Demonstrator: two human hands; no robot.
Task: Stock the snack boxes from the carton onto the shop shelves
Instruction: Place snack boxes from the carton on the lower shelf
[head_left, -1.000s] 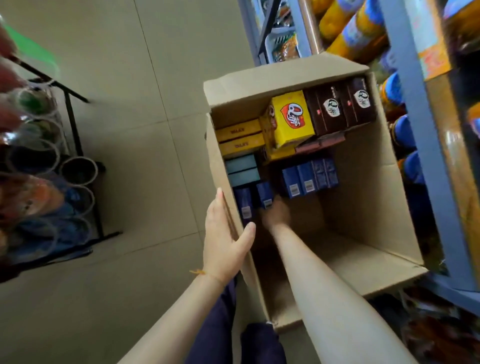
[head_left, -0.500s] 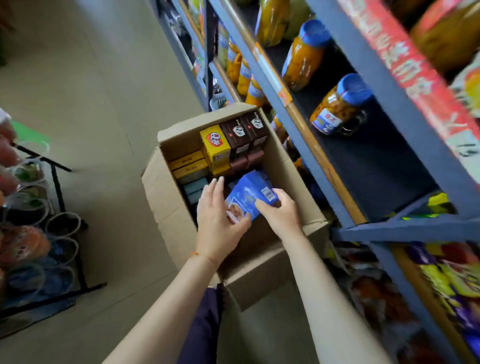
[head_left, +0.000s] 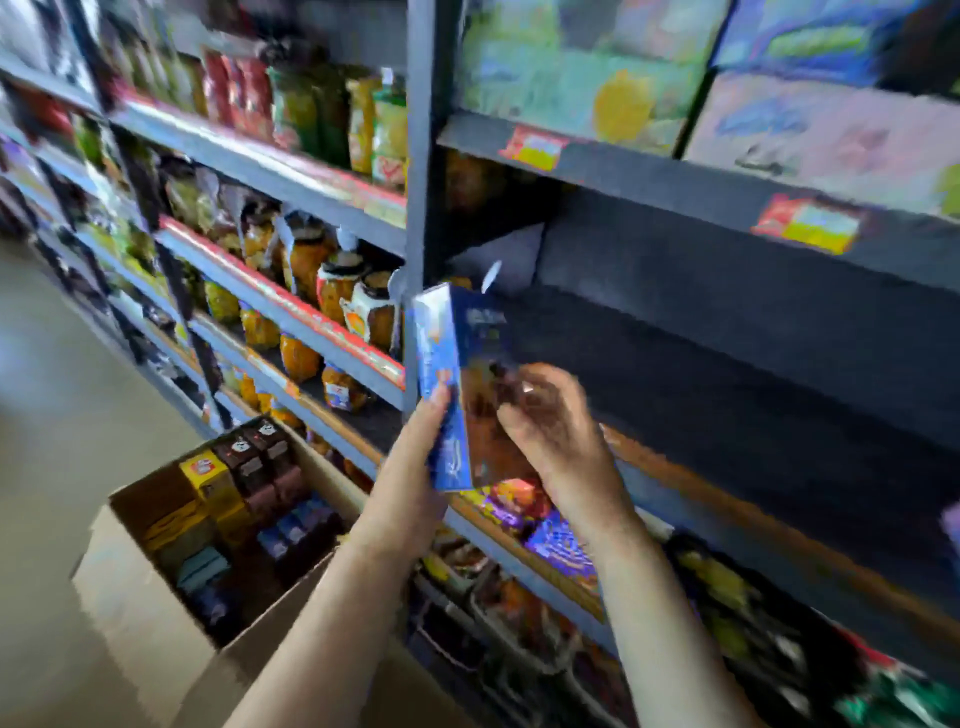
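Forearms: both rise from the bottom edge of the frame toward the middle, the left one passing over the right side of the carton.
Carton: it stands open on the floor at lower left, near the person, I think so that each box needs only a short lift. Yellow, brown and blue boxes stand in rows inside it.
Left hand: its fingers are curled round the lower left edge of the blue snack box and hold it from below, thumb side up.
Right hand: it lies against the right face of the same box with bent fingers. The picture is blurred here, so I cannot tell if it truly grips or only steadies.
Snack box: it is held upright in the centre of the frame, clear of the carton and in front of the shelf opening. It is not yet set down. Two hands probably keep it straight for placing.
Dark shelf: the bare board at centre right, behind the box, seems to be the target place.
Jars: they stand on the shelves at middle left, further away.
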